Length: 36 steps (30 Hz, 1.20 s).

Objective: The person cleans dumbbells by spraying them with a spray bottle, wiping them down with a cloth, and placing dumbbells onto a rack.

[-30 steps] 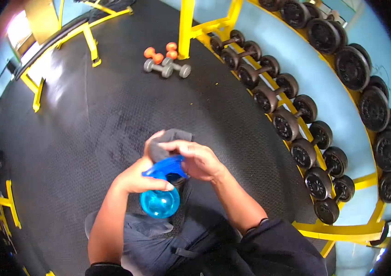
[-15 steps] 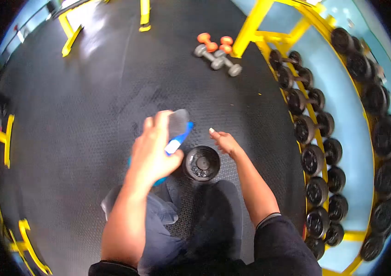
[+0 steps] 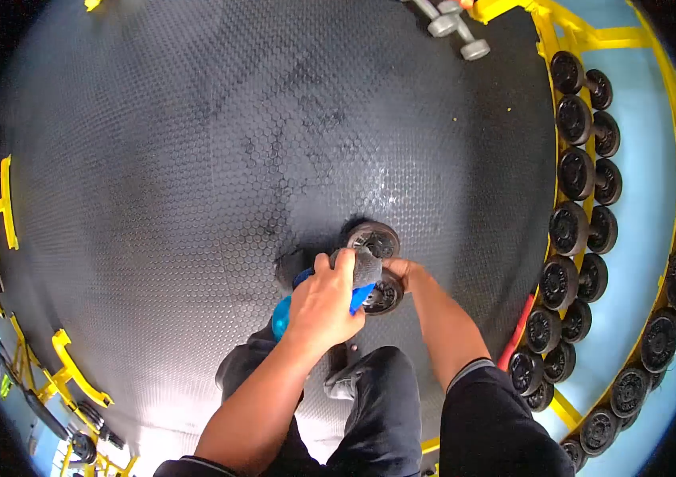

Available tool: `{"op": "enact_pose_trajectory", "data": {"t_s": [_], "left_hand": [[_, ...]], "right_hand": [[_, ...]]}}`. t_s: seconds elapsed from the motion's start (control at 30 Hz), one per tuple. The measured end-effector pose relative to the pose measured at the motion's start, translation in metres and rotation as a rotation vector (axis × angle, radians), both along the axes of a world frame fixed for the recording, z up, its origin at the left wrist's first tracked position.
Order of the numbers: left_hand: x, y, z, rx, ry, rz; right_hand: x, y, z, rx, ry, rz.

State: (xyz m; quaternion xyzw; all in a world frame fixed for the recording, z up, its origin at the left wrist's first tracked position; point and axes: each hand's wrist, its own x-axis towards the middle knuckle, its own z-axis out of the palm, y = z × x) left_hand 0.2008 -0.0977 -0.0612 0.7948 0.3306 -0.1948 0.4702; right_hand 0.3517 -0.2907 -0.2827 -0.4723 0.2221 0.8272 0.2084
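A black dumbbell [image 3: 375, 237] is on the floor in front of my legs, its two round ends one behind the other. My right hand [image 3: 408, 275] has its fingers at the handle between those ends, curled around it as far as I can see. My left hand [image 3: 323, 300] is closed on a grey cloth [image 3: 366, 268] with a blue part [image 3: 362, 296], pressed close over the dumbbell. Where cloth and dumbbell touch is partly hidden by that hand. A teal rounded object [image 3: 280, 318] shows beside my left wrist; its kind is unclear.
On the right a yellow rack [image 3: 552, 159] holds rows of black dumbbells [image 3: 568, 226]. Grey dumbbells [image 3: 474, 49] lie on the dark rubber floor [image 3: 195, 159] ahead. Yellow equipment frames [image 3: 75, 370] stand at the left. My knees [image 3: 377, 397] are just below my hands.
My view has tipped downward. The left hand has brought the cloth right and down to the dumbbell. My right hand, open before, has closed in on the handle, and the dumbbell's second end now shows.
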Motion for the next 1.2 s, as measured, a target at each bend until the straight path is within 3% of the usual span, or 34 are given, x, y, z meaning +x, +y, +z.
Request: {"op": "enact_pose_trajectory", "data": {"t_s": [0.03, 0.1, 0.2, 0.3, 0.33, 0.4, 0.43, 0.5, 0.63, 0.73, 0.8, 1.0, 1.2], "left_hand": [[-0.001, -0.001, -0.003, -0.017, 0.014, 0.022], [-0.005, -0.002, -0.014, -0.031, 0.021, 0.051], [-0.011, -0.001, -0.029, -0.059, 0.099, 0.111], [-0.026, 0.008, -0.032, -0.067, -0.055, 0.202], [-0.039, 0.007, -0.037, -0.062, -0.262, 0.269], [-0.05, 0.015, -0.011, -0.031, -0.372, 0.366], [-0.062, 0.015, 0.003, -0.035, -0.368, 0.405], [-0.073, 0.025, 0.056, -0.005, -0.363, 0.414], [-0.085, 0.052, 0.182, -0.067, -0.337, 0.302], [-0.064, 0.078, 0.269, -0.062, -0.307, 0.067], [-0.043, 0.093, 0.32, -0.1, -0.358, -0.067], [0.048, 0.114, 0.395, 0.051, -0.396, -0.345], [0.173, 0.105, 0.399, 0.096, -0.37, -0.482]], "right_hand": [[-0.019, 0.005, 0.011, -0.12, -0.069, -0.138], [-0.061, -0.02, -0.049, -0.065, -0.125, -0.187], [-0.15, -0.066, -0.159, 0.012, -0.15, -0.632], [-0.154, -0.004, -0.057, -0.201, -0.237, -0.841], [-0.154, -0.006, -0.03, -0.229, -0.212, -0.84], [-0.143, 0.011, 0.07, -0.384, -0.218, -0.787], [-0.144, 0.011, 0.115, -0.234, -0.226, -0.76], [-0.135, 0.021, 0.209, -0.252, -0.33, -0.704], [-0.117, 0.022, 0.354, -0.291, -0.395, -0.827], [-0.089, 0.03, 0.449, -0.322, -0.37, -0.933], [-0.069, 0.035, 0.508, -0.207, -0.414, -1.002], [-0.005, 0.036, 0.591, 0.095, -0.57, -1.282], [0.091, 0.042, 0.565, 0.209, -0.683, -1.333]]}}
